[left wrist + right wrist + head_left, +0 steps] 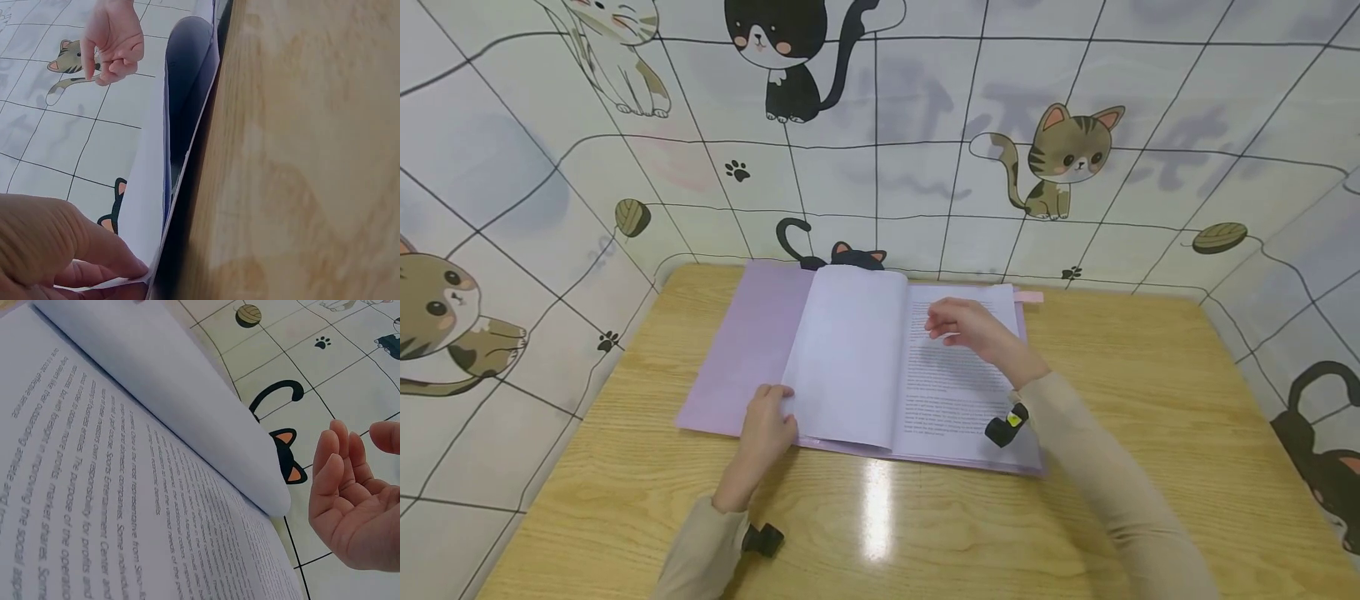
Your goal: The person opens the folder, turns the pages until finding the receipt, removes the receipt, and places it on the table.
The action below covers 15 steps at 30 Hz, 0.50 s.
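Note:
A folder with a purple cover (pixel 737 342) lies spread on the table, with white sheets inside. One blank page (pixel 850 358) is turned over to the left and bulges up near the spine. My left hand (pixel 765 425) pinches the left edge of this page near its lower corner; in the left wrist view the thumb (pixel 122 253) lies on the paper with the fingers below. Over the printed page (pixel 955 400) on the right hovers my right hand (pixel 973 329), its fingers loosely bent and holding nothing. The right wrist view shows its palm (pixel 359 512) beside the curved page.
The wooden table (pixel 1150 417) runs around the folder. A pink tab (pixel 1030 297) sticks out at the folder's upper right. Behind and beside the table hangs a white cloth (pixel 917 192) with a grid and cartoon cats. Small black cameras (pixel 763 540) sit at both wrists.

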### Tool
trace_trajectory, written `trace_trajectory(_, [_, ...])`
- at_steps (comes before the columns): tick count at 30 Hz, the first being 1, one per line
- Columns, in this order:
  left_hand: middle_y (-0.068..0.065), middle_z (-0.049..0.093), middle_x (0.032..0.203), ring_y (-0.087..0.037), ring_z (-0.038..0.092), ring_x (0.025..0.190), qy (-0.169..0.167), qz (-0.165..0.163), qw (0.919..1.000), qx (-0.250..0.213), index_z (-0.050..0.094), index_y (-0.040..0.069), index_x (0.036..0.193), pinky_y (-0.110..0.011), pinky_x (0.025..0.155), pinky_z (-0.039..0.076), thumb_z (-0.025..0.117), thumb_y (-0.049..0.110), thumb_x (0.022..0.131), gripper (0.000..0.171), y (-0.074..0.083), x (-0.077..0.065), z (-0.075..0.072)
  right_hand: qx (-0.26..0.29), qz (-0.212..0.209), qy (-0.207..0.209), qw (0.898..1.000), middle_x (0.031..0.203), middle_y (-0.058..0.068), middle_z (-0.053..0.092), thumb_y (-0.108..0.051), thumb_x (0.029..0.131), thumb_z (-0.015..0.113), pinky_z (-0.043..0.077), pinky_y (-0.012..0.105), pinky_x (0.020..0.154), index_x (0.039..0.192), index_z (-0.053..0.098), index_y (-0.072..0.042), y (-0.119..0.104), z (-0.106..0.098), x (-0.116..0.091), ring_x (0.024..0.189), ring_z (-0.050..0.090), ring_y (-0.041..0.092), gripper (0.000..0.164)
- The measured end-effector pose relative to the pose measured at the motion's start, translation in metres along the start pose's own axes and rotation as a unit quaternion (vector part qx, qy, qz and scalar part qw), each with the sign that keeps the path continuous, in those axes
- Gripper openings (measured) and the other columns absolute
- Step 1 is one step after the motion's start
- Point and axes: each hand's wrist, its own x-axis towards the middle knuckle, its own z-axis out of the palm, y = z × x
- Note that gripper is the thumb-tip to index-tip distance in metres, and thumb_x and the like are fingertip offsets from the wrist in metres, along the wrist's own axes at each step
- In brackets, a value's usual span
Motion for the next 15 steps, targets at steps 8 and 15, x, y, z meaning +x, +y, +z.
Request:
trace_trajectory(8, [-0.031,0.057,0.097,-0.045,0.057,0.092,-0.017,-0.012,0.9998,0.007,0.06,-0.017,0.097,-0.048,0.077,0.051,0.058,-0.015,0.065,0.032,-0.008,0.0,0.003,-0.002,0.0,0.024,1.0,0.086,-0.001,0.062,-0.022,0.096,0.049,0.046,0.024,0.069,0.103,0.054,-0.005,0.006,-0.019,0.003,0.08,0.06,0.013,0.019])
trace_trajectory(15, [-0.03,0.055,0.098,-0.044,0.057,0.091,-0.031,-0.033,0.9988,0.017,0.06,-0.015,0.097,-0.049,0.077,0.05,0.059,-0.01,0.065,0.032,-0.01,0.003,0.005,0.0,0.002,0.048,0.999,0.083,-0.004,0.062,-0.022,0.096,0.048,0.046,0.024,0.069,0.106,0.052,-0.002,0.009,-0.039,0.006,0.077,0.061,0.01,0.022])
